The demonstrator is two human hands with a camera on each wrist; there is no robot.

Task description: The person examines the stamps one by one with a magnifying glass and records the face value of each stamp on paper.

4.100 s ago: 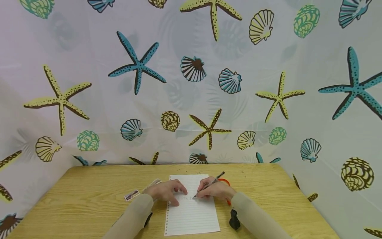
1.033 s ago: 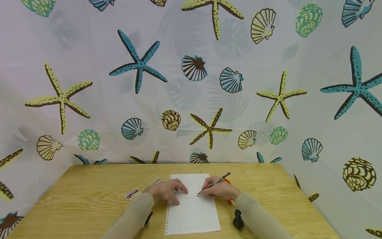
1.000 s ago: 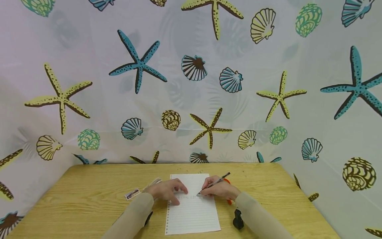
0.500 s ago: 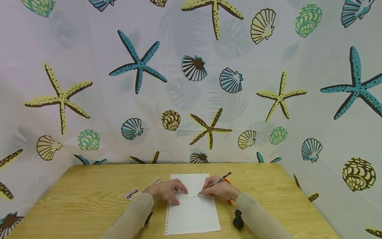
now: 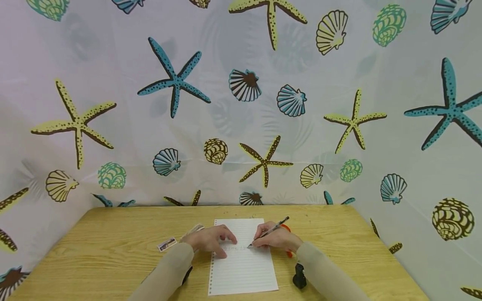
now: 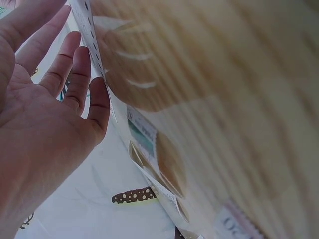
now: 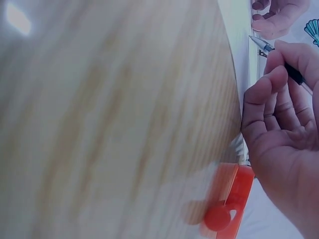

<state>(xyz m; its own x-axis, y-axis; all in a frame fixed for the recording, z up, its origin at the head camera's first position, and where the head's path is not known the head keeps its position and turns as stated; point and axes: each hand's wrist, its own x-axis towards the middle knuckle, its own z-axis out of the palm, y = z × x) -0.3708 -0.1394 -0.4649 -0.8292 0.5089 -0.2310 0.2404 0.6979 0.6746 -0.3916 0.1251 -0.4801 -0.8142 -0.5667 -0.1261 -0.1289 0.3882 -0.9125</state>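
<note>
- Head view: gripping a pen [image 5: 279,224] in the right hand [image 5: 274,239], right of lower centre, pinching it with curled fingers.
- Slanting from upper right to lower left, with its tip at lined paper [image 5: 242,276] in the lower centre of the frame.
- Marked, across the upper half of that sheet, with faint handwriting [image 5: 235,248] too small to read, reaching to the pen tip; punched with holes down the left edge.
- Resting the left hand [image 5: 208,240] at the left side of the paper, with fingers released, apart and slightly bent.
- Right wrist view: pinching the same pen between thumb and fingers at the upper right, nib towards upper left; part of the left hand just above it.
- Lower right there: showing an orange-red object [image 7: 237,201] below the right hand, partly hidden by that hand in the head view.
- Left wrist view: reaching fingers along the punched paper edge at upper left; near lower centre, a stamp-like slip [image 6: 142,132] beside a folded pale paper [image 6: 157,174].
- Head view, left of the left hand: lying on the wooden surface [image 5: 113,242], a small printed slip [image 5: 167,244].
- Farther out: covering both forearms, pale sleeves [image 5: 324,271]; near the right one, a black object [image 5: 299,276].
- Behind everything: filling the upper frame, a shell-and-starfish backdrop [image 5: 241,121].
</note>
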